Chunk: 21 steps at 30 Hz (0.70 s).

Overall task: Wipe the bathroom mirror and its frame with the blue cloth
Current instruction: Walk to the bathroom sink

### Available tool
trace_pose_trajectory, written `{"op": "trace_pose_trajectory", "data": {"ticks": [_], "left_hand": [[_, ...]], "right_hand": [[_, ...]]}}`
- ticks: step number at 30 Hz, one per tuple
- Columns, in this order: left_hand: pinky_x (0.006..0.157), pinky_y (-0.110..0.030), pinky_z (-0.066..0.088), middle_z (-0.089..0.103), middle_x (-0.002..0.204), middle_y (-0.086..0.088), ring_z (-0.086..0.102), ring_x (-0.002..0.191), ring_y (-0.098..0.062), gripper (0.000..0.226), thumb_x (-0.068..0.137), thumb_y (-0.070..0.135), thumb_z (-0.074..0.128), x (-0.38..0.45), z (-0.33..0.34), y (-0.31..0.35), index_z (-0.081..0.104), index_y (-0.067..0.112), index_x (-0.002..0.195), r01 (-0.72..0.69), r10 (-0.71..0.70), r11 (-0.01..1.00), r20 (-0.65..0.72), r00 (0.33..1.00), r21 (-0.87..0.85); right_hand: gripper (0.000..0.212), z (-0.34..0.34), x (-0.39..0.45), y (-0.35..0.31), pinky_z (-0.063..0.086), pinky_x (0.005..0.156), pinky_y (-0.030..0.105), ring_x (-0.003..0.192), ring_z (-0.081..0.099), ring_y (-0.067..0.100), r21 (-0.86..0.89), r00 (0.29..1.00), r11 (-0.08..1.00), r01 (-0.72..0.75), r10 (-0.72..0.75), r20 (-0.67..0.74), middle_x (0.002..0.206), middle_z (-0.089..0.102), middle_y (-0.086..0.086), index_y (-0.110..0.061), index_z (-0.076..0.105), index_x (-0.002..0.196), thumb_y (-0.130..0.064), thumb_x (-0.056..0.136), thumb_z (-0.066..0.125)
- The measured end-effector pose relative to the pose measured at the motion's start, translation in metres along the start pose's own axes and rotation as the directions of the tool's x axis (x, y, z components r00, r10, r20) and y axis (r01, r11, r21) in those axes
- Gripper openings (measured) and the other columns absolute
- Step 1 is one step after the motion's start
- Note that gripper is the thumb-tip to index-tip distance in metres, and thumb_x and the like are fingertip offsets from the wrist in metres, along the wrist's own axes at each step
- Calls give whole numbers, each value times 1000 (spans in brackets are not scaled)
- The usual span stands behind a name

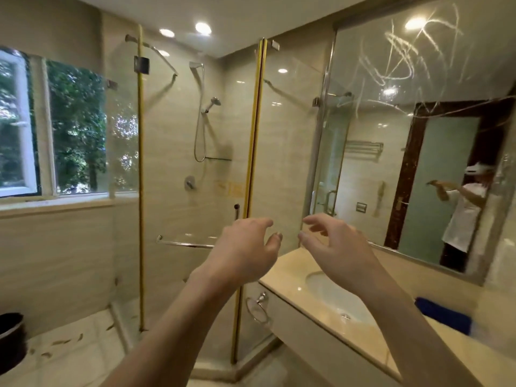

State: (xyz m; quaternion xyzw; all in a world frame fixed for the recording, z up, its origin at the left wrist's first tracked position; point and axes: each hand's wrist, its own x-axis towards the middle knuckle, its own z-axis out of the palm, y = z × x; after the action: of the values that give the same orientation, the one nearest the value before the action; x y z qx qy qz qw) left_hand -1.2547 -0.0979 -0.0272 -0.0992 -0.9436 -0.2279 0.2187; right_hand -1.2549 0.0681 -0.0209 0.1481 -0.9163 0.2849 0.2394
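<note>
The single head view looks forward and slightly down, near the vanity counter [293,270], facing the shower enclosure [195,163].

Bright ceiling spots [203,28] (mirror [418,107] glare); edges bowed, soft.

Both forearms are bare to the bottom edge of the view, with no sleeves, watch or rings on the left hand [245,251] or the right hand [336,254]. The mirror [391,65] reflects the person in a white short-sleeved top, dark trousers and a white head-mounted device.
</note>
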Motion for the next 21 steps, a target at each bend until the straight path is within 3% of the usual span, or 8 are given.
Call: {"op": "trace_pose_trajectory", "data": {"ticks": [7, 13, 18, 21], "left_hand": [[114, -40, 34, 48, 148, 1, 39, 138, -18, 51, 100, 44, 45, 107, 84, -30, 42, 24, 147, -86, 87, 993, 14, 996, -82], [112, -28, 32, 50, 146, 3, 42, 136, -11, 51, 100, 39, 49, 220, 143, -30, 41, 22, 148, -159, 168, 965, 23, 986, -206], [104, -28, 37, 57, 138, 1, 50, 129, -15, 48, 99, 39, 50, 291, 204, -13, 48, 22, 144, -186, 218, 951, 108, 970, -247], [103, -32, 43, 62, 131, 0, 55, 122, -17, 45, 97, 39, 53, 329, 252, 6, 53, 23, 139, -224, 280, 921, 143, 949, -318]], "right_hand": [[37, 42, 83, 88, 43, 103, 35, 119, 54, 12, 62, 994, 994, -95, 97, -42, 127, 62, -4, -21, 61, 129, -35, 94, 60], [37, 62, 165, 166, 39, 94, 25, 119, 53, 10, 72, 975, 983, -167, 176, -139, 127, 62, -7, -23, 60, 129, -38, 95, 57], [39, 78, 201, 235, 38, 86, 25, 99, 53, 1, 42, 951, 957, -288, 291, -102, 131, 57, -9, -25, 56, 133, -39, 96, 56], [39, 77, 211, 283, 42, 93, 30, 113, 52, 7, 31, 912, 923, -383, 383, -148, 134, 52, -8, -28, 54, 132, -41, 96, 55]]}}
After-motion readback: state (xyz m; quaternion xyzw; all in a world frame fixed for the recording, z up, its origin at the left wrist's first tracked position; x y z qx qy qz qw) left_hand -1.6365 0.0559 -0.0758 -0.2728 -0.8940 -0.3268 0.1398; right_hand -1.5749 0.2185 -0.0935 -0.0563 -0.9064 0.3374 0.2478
